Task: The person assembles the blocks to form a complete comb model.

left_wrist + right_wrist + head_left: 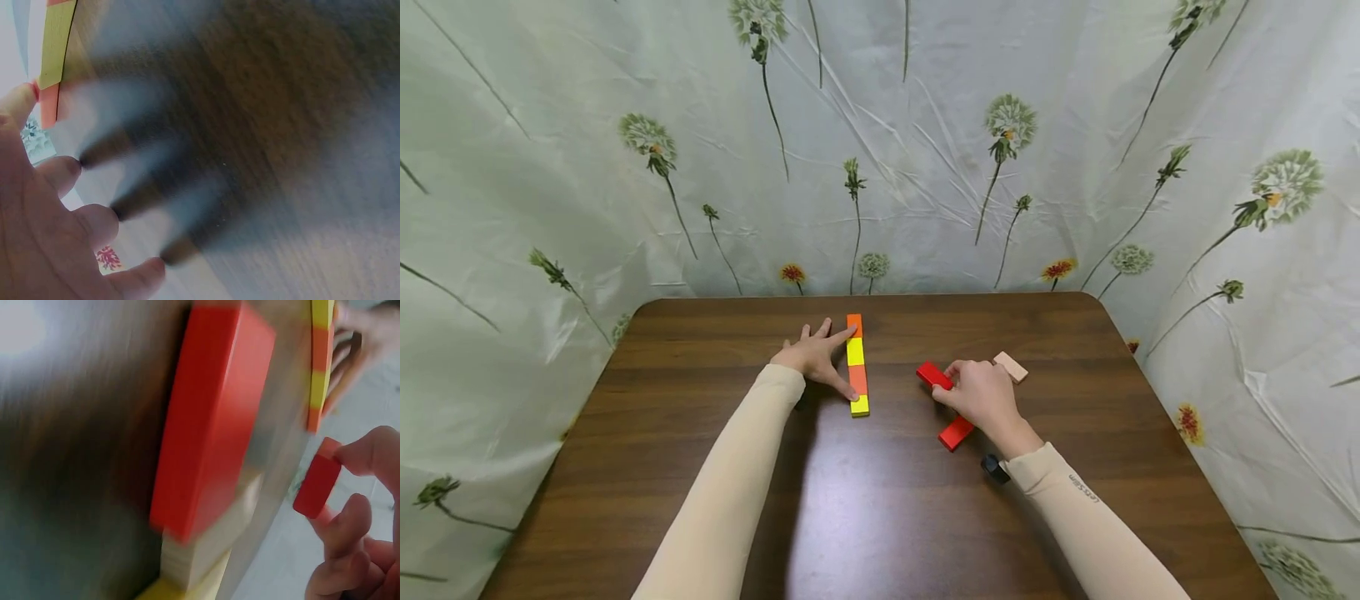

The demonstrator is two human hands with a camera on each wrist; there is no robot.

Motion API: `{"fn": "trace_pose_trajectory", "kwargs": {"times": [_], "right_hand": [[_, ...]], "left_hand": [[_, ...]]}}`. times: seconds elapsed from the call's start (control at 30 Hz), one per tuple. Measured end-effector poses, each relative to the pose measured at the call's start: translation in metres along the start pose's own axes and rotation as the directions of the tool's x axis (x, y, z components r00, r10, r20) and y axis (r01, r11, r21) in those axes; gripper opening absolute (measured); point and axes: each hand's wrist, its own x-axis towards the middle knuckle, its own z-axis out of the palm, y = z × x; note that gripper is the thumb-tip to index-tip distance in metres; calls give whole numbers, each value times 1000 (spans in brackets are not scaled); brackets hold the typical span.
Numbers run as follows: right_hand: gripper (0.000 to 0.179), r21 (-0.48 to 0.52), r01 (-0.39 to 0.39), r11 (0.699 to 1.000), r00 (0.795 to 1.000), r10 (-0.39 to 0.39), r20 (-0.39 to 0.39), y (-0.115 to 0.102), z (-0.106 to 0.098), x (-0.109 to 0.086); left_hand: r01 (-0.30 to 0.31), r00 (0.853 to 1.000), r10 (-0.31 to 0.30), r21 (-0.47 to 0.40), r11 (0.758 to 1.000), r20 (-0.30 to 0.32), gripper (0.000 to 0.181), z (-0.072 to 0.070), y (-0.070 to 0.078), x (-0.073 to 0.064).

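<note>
A straight row of flat blocks (857, 367), alternating orange and yellow, runs front to back near the table's middle. My left hand (816, 358) spreads along its left side, index finger at the far orange block and thumb at the near yellow one. In the left wrist view, the other fingers of the left hand (56, 231) reach past the row's end. My right hand (981, 393) pinches a red block (934, 375) between thumb and fingers, also seen as the red block (317, 487) in the right wrist view. A second red block (957, 433) lies under that wrist.
A pale wooden block (1011, 367) lies just beyond my right hand. The right wrist view shows a yellow block (212, 581) beside a pale block (209, 534). The brown wooden table (880, 517) ends at a flowered curtain (925, 150).
</note>
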Motion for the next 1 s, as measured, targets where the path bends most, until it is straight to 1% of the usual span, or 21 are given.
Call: {"fn": "trace_pose_trajectory", "kwargs": {"times": [0.13, 0.23, 0.47, 0.63, 0.73, 0.8, 0.87, 1.0], "right_hand": [[24, -24, 51, 998, 998, -50, 38, -19, 8, -7], [22, -15, 65, 998, 996, -64, 68, -33, 15, -14], [25, -31, 93, 995, 992, -90, 94, -54, 31, -26], [23, -34, 80, 996, 995, -78, 60, -64, 38, -30], [24, -18, 92, 996, 995, -91, 43, -72, 44, -32], [26, -5, 97, 995, 995, -97, 37, -78, 48, -33], [28, 1, 98, 995, 995, -98, 28, -82, 51, -34], [32, -25, 85, 996, 996, -85, -2, -84, 50, -38]], "left_hand": [[12, 1000, -12, -1, 1000, -5, 135, -2, 0, 1], [15, 1000, -15, -3, 1000, 1, 136, -3, 0, 2], [16, 1000, -16, -9, 1000, -2, 135, -1, 0, 4], [4, 1000, -4, -25, 1000, 2, 135, 0, 1, 4], [16, 1000, -16, -19, 1000, 4, 135, 1, -3, 2], [26, 1000, -25, -15, 1000, 6, 136, 1, -7, 3], [33, 999, -32, -13, 999, 11, 137, 2, -10, 7], [25, 999, -24, -29, 999, 27, 143, 7, -12, 22]]}}
